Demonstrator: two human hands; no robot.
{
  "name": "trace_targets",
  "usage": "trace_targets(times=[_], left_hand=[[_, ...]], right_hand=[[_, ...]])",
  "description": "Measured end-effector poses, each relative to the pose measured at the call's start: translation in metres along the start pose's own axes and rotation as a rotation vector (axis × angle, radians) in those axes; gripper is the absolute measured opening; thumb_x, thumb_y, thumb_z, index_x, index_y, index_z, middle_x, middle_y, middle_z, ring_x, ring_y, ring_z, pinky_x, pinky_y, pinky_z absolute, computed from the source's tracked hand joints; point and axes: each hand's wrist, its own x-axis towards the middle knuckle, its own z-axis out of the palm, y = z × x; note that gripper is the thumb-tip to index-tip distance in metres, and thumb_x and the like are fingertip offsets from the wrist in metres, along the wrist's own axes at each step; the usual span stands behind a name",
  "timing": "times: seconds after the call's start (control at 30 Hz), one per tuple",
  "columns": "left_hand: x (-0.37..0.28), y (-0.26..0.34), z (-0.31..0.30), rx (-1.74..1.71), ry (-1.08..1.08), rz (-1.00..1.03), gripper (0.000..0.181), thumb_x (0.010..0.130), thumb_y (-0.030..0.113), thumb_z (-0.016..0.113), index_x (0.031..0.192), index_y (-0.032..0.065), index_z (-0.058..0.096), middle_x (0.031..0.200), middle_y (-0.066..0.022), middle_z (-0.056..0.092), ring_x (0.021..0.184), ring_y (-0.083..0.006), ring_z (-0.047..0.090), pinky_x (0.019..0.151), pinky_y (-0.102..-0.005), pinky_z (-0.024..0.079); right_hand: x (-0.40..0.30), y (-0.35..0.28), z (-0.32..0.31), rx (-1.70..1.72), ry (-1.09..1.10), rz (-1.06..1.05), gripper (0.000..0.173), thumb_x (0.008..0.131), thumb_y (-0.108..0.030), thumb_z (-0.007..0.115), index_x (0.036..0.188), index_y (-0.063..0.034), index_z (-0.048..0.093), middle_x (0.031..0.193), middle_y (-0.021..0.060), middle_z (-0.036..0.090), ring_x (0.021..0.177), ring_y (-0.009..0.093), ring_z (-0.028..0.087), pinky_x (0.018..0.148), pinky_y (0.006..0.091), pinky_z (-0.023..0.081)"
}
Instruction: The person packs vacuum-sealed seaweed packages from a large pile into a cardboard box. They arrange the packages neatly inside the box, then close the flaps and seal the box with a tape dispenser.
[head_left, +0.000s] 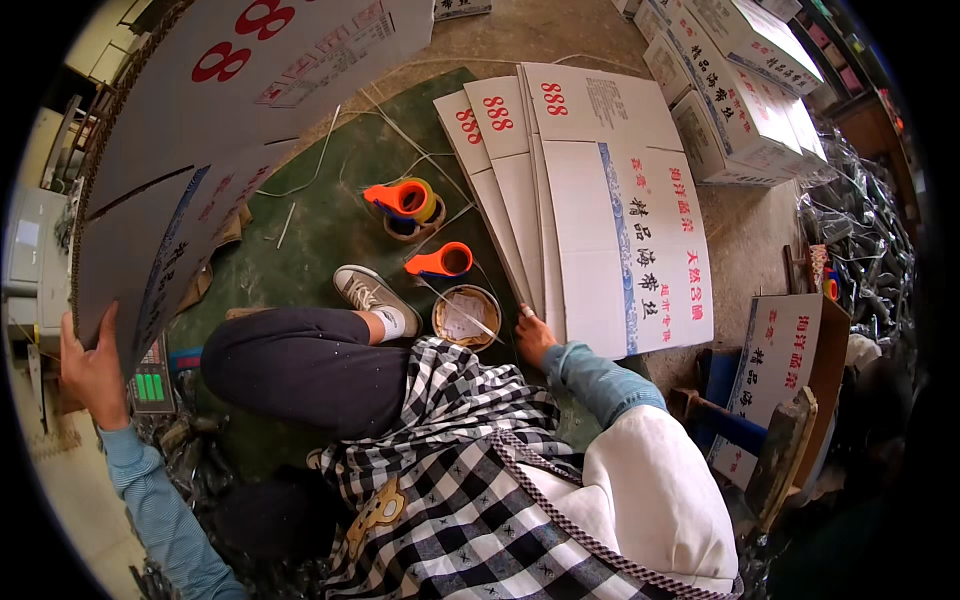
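My left hand (96, 371) grips the bottom edge of a large white flattened carton (247, 90), thumb on the printed face and fingers behind it. This carton stands tilted upright at the left, with corrugated edges showing. My right hand (534, 335) holds the lower left edge of a fanned stack of flattened cartons (585, 217), which bear red and black print. How many sheets the right fingers hold is hidden. Close by that hand, a round tub (466, 316) contains pale paper slips.
Two orange tape dispensers (442, 262) (405, 199) lie on the green mat (315, 169). Closed cartons (742, 105) are piled at the upper right. An open carton (776, 375) and dark plastic-wrapped packs (859, 210) are at the right. A scale display (150, 386) glows at the left.
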Motion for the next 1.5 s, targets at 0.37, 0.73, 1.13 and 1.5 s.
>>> trace_targets(times=[0.37,0.73,1.13,1.5], left_hand=[[0.001,-0.027,-0.070,0.078,-0.036,0.006,0.046,0.084,0.014,0.075,0.124,0.0010,0.056,0.107,-0.0143,0.068,0.091,-0.0200,0.065,0.080,-0.0311,0.051],[-0.115,-0.116,-0.105,0.070,-0.285,-0.246,0.034,0.074,0.020,0.077,0.100,0.0094,0.058,0.084,-0.0146,0.065,0.076,-0.0357,0.064,0.064,-0.0429,0.050],[-0.161,-0.229,-0.027,-0.315,-0.626,-0.413,0.084,0.085,0.065,0.054,0.140,0.0025,0.038,0.132,-0.0189,0.050,0.124,-0.0372,0.045,0.103,-0.0441,0.037],[-0.210,-0.290,-0.092,0.192,-0.670,-0.488,0.036,0.065,0.035,0.080,0.079,0.0040,0.068,0.075,-0.0219,0.065,0.074,-0.0416,0.063,0.067,-0.0534,0.047]], right_hand=[[0.004,0.097,-0.233,0.792,0.761,0.236,0.020,0.086,-0.021,0.062,0.073,-0.0067,0.059,0.068,0.0136,0.058,0.065,0.038,0.058,0.055,0.0438,0.047],[0.096,-0.048,-0.634,0.577,1.425,-0.672,0.062,0.067,-0.013,0.076,0.125,-0.0082,0.053,0.127,0.0111,0.055,0.110,0.029,0.057,0.093,0.0497,0.046],[0.225,-0.156,-0.632,0.381,1.013,-0.870,0.105,0.069,-0.040,0.078,0.150,-0.0049,0.022,0.155,0.0142,0.026,0.143,0.032,0.025,0.115,0.0538,0.020],[0.247,-0.113,-0.643,0.567,1.085,-0.928,0.031,0.067,-0.019,0.077,0.090,-0.0122,0.056,0.083,0.0020,0.053,0.091,0.024,0.053,0.110,0.0525,0.028]])
